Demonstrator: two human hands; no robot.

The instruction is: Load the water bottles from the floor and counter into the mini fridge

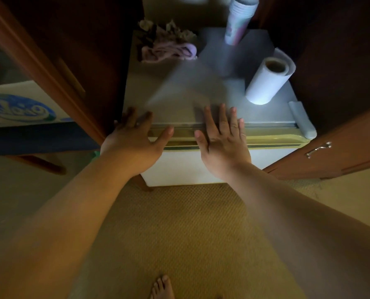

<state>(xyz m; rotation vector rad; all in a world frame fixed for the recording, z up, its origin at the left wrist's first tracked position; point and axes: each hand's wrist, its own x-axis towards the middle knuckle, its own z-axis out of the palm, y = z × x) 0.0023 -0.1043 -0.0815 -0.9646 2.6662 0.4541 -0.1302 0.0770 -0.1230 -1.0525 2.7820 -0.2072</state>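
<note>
I look down on a white mini fridge (188, 169) with a grey top, standing between dark wooden cabinets; its door is shut. My left hand (134, 139) hovers over the fridge's front left corner, fingers spread, holding nothing. My right hand (223, 141) is flat over the front edge near the middle, fingers apart and empty. No water bottle shows in this view.
On the fridge top stand a paper towel roll (268, 80), a stack of cups (240, 20) and a bunch of dried flowers in pink wrap (169, 44). A cabinet door with a metal handle (319, 149) is at right. A printed box (20, 104) sits at left. Woven carpet (188, 234) covers the floor.
</note>
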